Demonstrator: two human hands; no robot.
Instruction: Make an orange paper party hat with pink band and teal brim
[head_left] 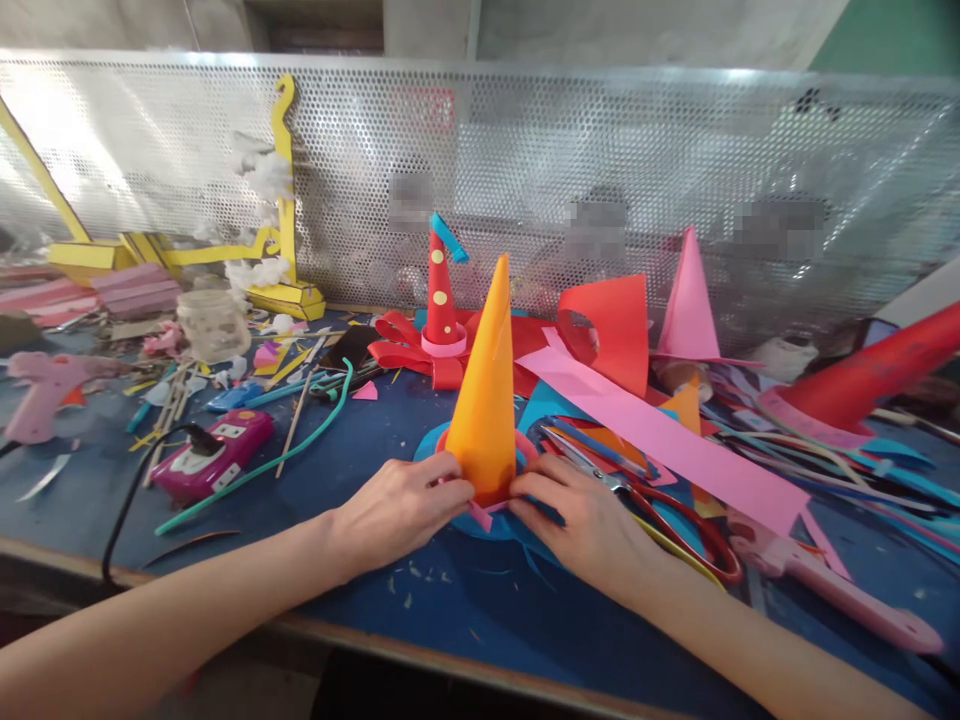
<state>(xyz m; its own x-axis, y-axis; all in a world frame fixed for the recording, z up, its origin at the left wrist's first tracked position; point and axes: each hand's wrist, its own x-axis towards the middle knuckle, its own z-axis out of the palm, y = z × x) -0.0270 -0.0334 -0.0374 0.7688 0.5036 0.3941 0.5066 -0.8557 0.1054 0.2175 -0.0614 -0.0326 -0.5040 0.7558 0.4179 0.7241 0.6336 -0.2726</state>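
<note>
An orange cone (pixel 486 400) stands upright on a blue base piece (pixel 491 526), with a pink strip (pixel 481 517) around its foot. At the cone's lower left side, my left hand (pixel 405 505) is closed, its fingers pinching the pink strip. My right hand (pixel 577 505) is closed on the same strip at the lower right, thumb and fingertips close to the cone. The fingers partly cover the strip and the blue piece. Right beside my right hand lie large scissors (pixel 615 482) with red handles.
Behind stands a red dotted cone hat (pixel 440 300); a pink cone (pixel 688 300) is farther right. A long pink sheet (pixel 667 430), cut scraps and a pink glue gun (pixel 840 590) lie right. Left are a purple power strip (pixel 217 455), another glue gun (pixel 49 390) and a jar (pixel 214 325).
</note>
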